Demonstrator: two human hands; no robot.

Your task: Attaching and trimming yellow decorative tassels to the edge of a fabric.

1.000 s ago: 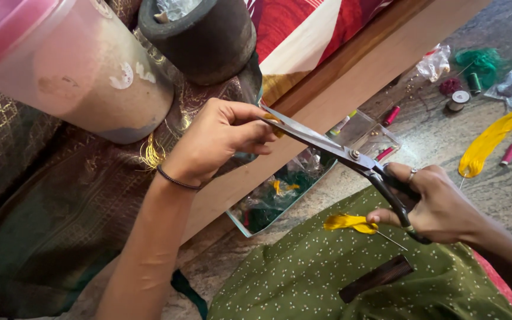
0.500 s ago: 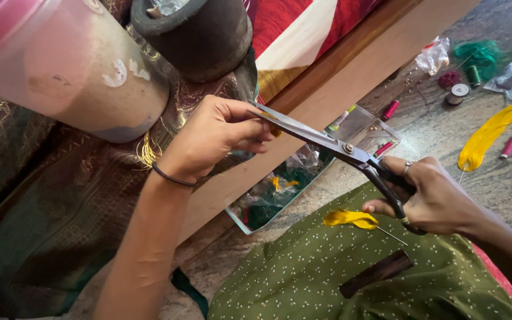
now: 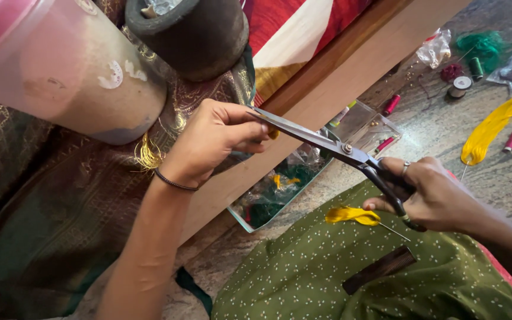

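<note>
Scissors (image 3: 327, 144) snip at a small yellow bit pinched in the left hand (image 3: 214, 139).

Left hand fingers are closed tight on the yellow bit, holding it up and steady at the edge of the brown cloth (image 3: 60, 225) so the blades can reach it. The right hand (image 3: 431, 192) grips the black handles, fingers through the loops, and the blades look nearly shut with their tips at the fingers. A yellow tassel (image 3: 351, 214) lies on the green cloth (image 3: 327, 272) close by, easy to grab. A clear box (image 3: 303, 178) of threads sits by the wooden bar (image 3: 351, 71). The yellow bit is mostly hidden by the fingers, so I cannot tell what it is. A big pink tub (image 3: 48, 65) and dark roll (image 3: 191, 35) are cut off at the top.
</note>
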